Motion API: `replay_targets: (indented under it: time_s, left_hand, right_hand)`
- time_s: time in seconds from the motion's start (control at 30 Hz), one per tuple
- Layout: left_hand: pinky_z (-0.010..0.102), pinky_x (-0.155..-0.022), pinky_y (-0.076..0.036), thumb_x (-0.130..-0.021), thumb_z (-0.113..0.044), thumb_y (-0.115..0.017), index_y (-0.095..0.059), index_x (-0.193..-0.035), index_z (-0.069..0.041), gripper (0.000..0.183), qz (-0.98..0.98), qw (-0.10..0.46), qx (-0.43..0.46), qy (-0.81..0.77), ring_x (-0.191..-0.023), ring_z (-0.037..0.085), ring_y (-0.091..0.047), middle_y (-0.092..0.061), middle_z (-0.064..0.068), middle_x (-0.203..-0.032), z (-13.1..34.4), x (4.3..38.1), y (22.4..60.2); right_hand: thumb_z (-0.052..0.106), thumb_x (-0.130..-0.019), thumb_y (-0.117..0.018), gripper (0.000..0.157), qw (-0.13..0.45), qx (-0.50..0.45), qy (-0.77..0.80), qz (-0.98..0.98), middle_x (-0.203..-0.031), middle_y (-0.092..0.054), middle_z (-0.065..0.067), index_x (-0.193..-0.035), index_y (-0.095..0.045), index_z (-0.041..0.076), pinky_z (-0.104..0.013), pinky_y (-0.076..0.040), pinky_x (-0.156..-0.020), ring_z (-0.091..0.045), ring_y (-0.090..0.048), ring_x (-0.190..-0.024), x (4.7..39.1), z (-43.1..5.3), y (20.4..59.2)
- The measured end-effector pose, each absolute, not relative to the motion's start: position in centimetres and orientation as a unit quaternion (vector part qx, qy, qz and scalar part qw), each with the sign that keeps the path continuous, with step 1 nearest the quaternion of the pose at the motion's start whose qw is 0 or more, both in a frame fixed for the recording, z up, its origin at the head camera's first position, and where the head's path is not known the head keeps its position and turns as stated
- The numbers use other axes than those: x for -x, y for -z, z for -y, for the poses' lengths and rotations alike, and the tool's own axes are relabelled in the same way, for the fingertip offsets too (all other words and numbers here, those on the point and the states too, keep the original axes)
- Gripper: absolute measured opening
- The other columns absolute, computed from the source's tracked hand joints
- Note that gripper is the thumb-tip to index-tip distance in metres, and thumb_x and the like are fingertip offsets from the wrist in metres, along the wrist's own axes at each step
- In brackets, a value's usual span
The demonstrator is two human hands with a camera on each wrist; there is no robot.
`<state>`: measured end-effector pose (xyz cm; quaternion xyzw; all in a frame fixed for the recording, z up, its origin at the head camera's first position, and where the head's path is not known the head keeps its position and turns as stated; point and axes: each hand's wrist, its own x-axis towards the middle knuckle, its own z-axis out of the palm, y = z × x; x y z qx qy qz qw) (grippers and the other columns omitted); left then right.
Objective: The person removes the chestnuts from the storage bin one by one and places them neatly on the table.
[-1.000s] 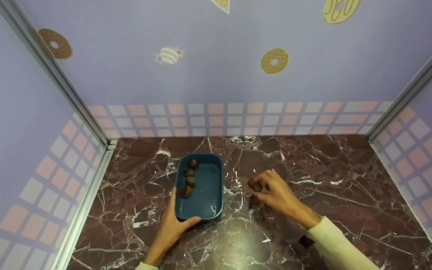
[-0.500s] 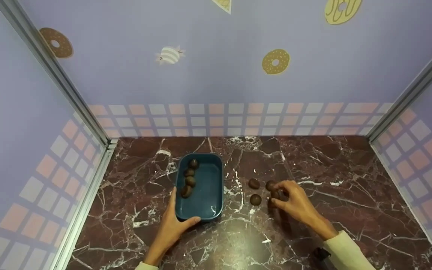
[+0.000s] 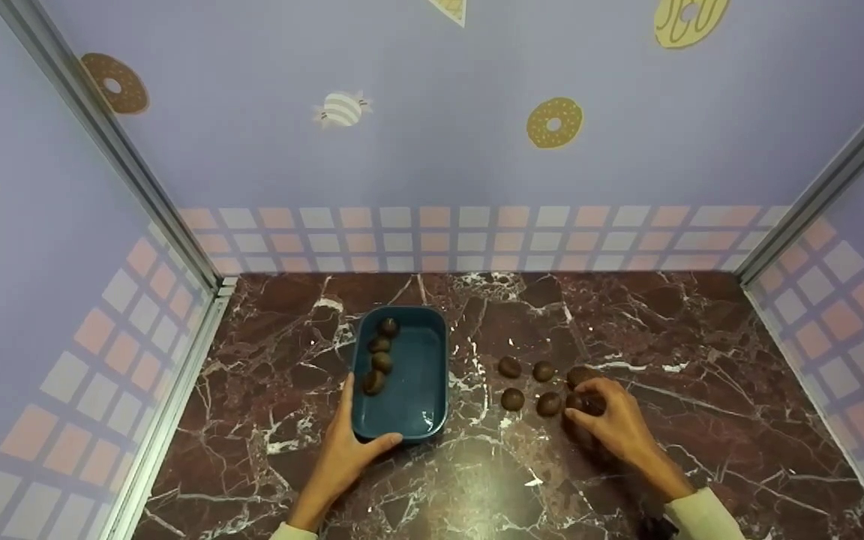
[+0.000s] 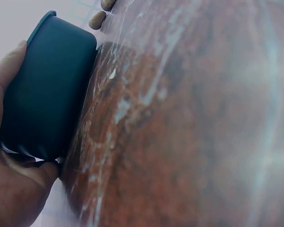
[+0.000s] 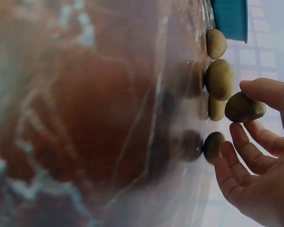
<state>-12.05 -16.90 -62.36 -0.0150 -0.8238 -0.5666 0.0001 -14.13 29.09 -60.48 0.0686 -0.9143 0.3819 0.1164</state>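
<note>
A dark teal rectangular container [image 3: 417, 375] stands on the marble table, with several brown chestnuts [image 3: 382, 362] in a line along its left side. My left hand [image 3: 349, 448] grips its near left corner, fingers along the left wall and thumb on the front edge. In the left wrist view the container's outer wall [image 4: 52, 90] fills the space between thumb and fingers. My right hand [image 3: 616, 420] pinches a chestnut [image 5: 244, 108] between thumb and fingertips; the right wrist view has it raised slightly off the table. Another chestnut [image 3: 579, 376] lies just behind those fingers, partly covered.
Between the container and my right hand, more chestnuts [image 3: 549, 404] sit in two short rows on the glossy marble table [image 3: 477, 480]. Lilac panels [image 3: 439, 150] with printed sweets enclose the back and both sides. A metal rail [image 3: 169, 420] runs along the left edge.
My right hand has moved right in steps, leaving chestnuts standing apart in two rows where they were bunched under its fingers. The left hand and container have stayed put.
</note>
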Motion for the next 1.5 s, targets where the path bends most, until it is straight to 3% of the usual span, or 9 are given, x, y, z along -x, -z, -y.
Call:
replay_targets:
  time_s: [0.13, 0.33, 0.53, 0.8, 1.0, 1.5]
  left_hand:
    - [0.067, -0.130, -0.024, -0.084, -0.033, -0.100, -0.011, -0.179, -0.014, 0.131, 0.825, -0.002, 0.012, 0.565, -0.165, 0.048, -0.022, -0.015, 0.025, -0.181, 16.9, 12.0, 62.3]
    - [0.068, -0.129, -0.024, -0.084, -0.033, -0.100, -0.011, -0.179, -0.014, 0.131, 0.829, -0.003, 0.007, 0.559, -0.165, 0.048, -0.022, -0.015, 0.024, -0.181, 16.9, 11.9, 62.3]
    - [0.071, -0.129, -0.024, -0.087, -0.036, -0.098, -0.009, -0.179, -0.017, 0.130, 0.832, -0.010, 0.011, 0.555, -0.166, 0.048, -0.018, -0.012, 0.023, -0.183, 17.0, 12.0, 62.2]
    - [0.067, -0.130, -0.023, -0.085, -0.035, -0.099, -0.010, -0.180, -0.019, 0.132, 0.831, 0.001, 0.017, 0.556, -0.165, 0.046, -0.021, -0.014, 0.023, -0.182, 17.0, 12.0, 62.3]
    - [0.067, -0.130, -0.024, -0.085, -0.035, -0.099, -0.010, -0.179, -0.017, 0.132, 0.830, 0.002, 0.017, 0.558, -0.165, 0.046, -0.022, -0.015, 0.023, -0.182, 17.0, 11.9, 62.4]
    - [0.068, -0.130, -0.024, -0.086, -0.037, -0.098, -0.009, -0.179, -0.016, 0.131, 0.824, -0.008, 0.015, 0.567, -0.167, 0.045, -0.018, -0.011, 0.020, -0.183, 17.0, 11.9, 62.3]
  right_hand:
    - [0.000, -0.080, -0.095, 0.033, 0.123, -0.066, -0.386, 0.912, -0.107, -0.075, -0.013, -0.106, -0.074, 0.002, -0.056, -0.055, -0.096, -0.038, -0.071, -0.104, 14.0, -29.6, 61.1]
    - [-0.001, -0.083, -0.093, 0.032, 0.088, -0.036, -0.398, 0.912, -0.109, -0.076, -0.015, -0.109, -0.074, 0.002, -0.058, -0.055, -0.100, -0.038, -0.072, -0.106, 13.9, -30.0, 61.6]
    - [0.006, -0.087, -0.093, 0.030, 0.072, -0.004, -0.405, 0.912, -0.107, -0.078, -0.013, -0.111, -0.075, 0.003, -0.052, -0.056, -0.096, -0.034, -0.073, -0.102, 13.6, -30.5, 61.8]
    - [0.011, -0.087, -0.095, 0.030, 0.086, -0.020, -0.384, 0.919, -0.113, -0.076, -0.017, -0.111, -0.079, 0.002, -0.059, -0.052, -0.101, -0.040, -0.069, -0.111, 13.7, -31.5, 61.8]
    - [0.011, -0.086, -0.096, 0.028, 0.097, -0.037, -0.366, 0.925, -0.105, -0.076, -0.011, -0.110, -0.082, 0.003, -0.051, -0.053, -0.092, -0.034, -0.068, -0.102, 13.7, -31.8, 62.2]
    - [0.012, -0.087, -0.095, 0.030, 0.109, -0.043, -0.365, 0.924, -0.105, -0.076, -0.010, -0.114, -0.084, 0.004, -0.045, -0.049, -0.087, -0.030, -0.064, -0.098, 13.3, -31.4, 62.1]
